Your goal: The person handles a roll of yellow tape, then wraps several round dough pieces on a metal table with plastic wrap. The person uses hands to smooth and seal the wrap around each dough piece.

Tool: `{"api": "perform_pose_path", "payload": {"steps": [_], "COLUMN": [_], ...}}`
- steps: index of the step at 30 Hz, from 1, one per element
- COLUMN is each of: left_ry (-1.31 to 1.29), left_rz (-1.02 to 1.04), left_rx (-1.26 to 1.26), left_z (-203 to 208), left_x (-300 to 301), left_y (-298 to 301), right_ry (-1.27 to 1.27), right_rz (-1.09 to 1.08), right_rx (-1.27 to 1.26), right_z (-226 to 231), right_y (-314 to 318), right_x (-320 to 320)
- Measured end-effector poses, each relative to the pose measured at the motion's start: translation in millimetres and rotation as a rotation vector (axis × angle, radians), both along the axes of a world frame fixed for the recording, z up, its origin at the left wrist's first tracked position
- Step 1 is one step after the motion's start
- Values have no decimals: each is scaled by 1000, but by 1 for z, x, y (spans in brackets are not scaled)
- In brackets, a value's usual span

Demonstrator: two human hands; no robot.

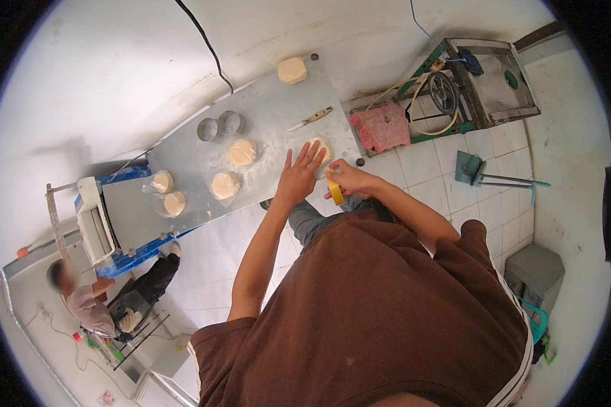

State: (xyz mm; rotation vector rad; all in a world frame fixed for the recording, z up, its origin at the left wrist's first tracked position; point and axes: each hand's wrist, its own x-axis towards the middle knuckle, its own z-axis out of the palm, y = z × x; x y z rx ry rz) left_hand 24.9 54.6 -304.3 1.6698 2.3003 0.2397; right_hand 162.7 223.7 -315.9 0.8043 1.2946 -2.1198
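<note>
My left hand (300,178) lies with its fingers spread on a pale round of dough (324,148) near the table's front right edge. Just right of it, my right hand (351,179) is closed on a yellow curved piece (335,192); I cannot make out its exact kind. Beyond my hands rests a knife (310,119) with a light handle. To the left sit two more dough rounds (242,152) on clear plastic, the nearer one (225,184) close to the edge. Two metal rings (231,123) stand side by side behind them.
The metal table (183,150) runs along the wall, with smaller dough rounds (174,203) at its left and another round (292,70) at the back. At left, a person (91,305) sits by a blue-and-white machine (95,220). A wheeled machine (444,93) and a dustpan (468,167) stand right.
</note>
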Motion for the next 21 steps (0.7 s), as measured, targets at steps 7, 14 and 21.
{"api": "perform_pose_path", "payload": {"steps": [7, 14, 21], "left_ry": [-13, 13, -269], "left_rz": [30, 43, 542], "left_rx": [-26, -33, 397], "left_z": [2, -3, -12], "left_x": [6, 5, 34], "left_y": [4, 6, 3], "right_ry": [-38, -67, -39], "right_rz": [-37, 11, 13], "right_rx": [-118, -173, -222], "right_z": [1, -1, 4], "right_y": [-1, 3, 2], "right_x": [-5, -12, -12]}}
